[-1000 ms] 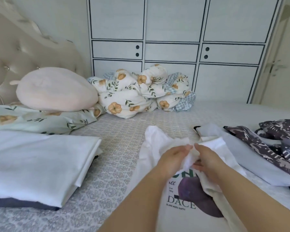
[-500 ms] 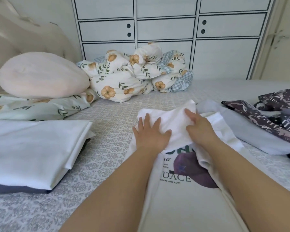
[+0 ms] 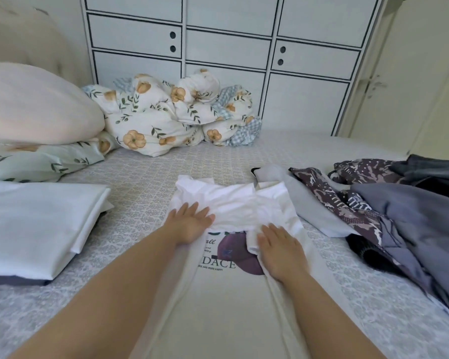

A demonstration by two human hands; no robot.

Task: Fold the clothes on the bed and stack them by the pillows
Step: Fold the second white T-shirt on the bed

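Hands that pinched bunched fabric a second ago are now laid flat: the left hand (image 3: 189, 224) and right hand (image 3: 280, 248), fingers straight, press the white printed T-shirt (image 3: 218, 307) on the bed (image 3: 140, 177). Beyond the fingertips its collar end is folded back; smoothing appears under way, stacking by the pillows (image 3: 36, 104) pending.

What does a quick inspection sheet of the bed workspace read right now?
Surface: patterned bedsheet, mostly flat.
Job's things: white printed T-shirt laid out, top part folded down over the print; folded white stack on the left near the pillows; unfolded dark clothes pile on the right.
Clutter: bunched floral duvet.
Hands: left hand and right hand flat on the shirt.
Cables: nothing seen.
Surroundings: white wardrobe, door.
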